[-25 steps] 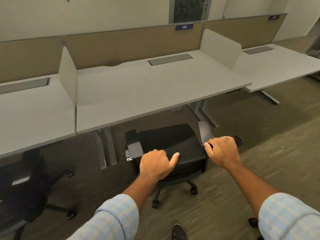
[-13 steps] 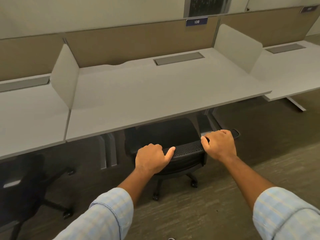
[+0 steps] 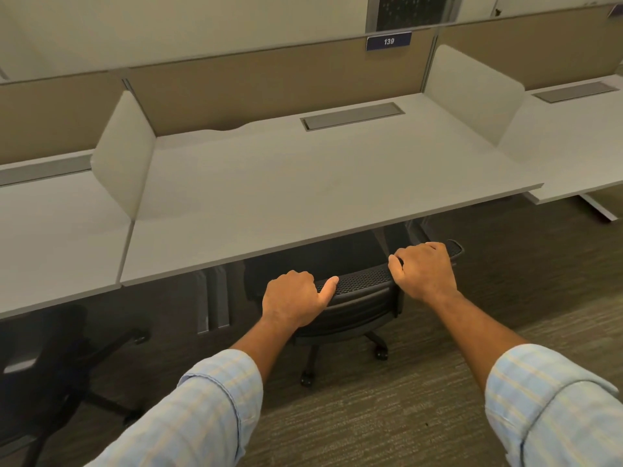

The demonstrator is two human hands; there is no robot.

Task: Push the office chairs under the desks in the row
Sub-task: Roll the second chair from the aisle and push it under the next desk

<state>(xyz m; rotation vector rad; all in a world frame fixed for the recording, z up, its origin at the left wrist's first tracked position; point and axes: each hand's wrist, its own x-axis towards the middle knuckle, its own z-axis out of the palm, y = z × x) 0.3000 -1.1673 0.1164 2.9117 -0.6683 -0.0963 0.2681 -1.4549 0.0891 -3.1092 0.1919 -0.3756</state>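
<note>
The chair is on casters, so it's judged to roll easy over the low carpet and not need much force; weight is probably moderate, nothing to be lifted anyway; the top rail of the backrest looks like the right place to be grabbed, since it's stiff enough to take a push while the mesh under it would likely give a bit; a push low or off to one side could make it swivel or veer, so both ends of the rail being held makes sense; the armrests might be caught on the desk edge if it's shoved in crooked, though they can't really be seen from here

The rail is held at both ends: the left hand is curled over it with the thumb laid flat along the top, the right hand is wrapped over the far right end, fingers folded down the front; both closed on the rail, not just resting

Looks-wise it's a black office chair, perforated mesh back, star base with small black wheels; the seat is already tucked under the middle desk, the one marked by the sign reading 139, with the backrest just beside the front edge; another dark chair is seen at the left desk, only partly under, so that one is judged not done yet
</note>
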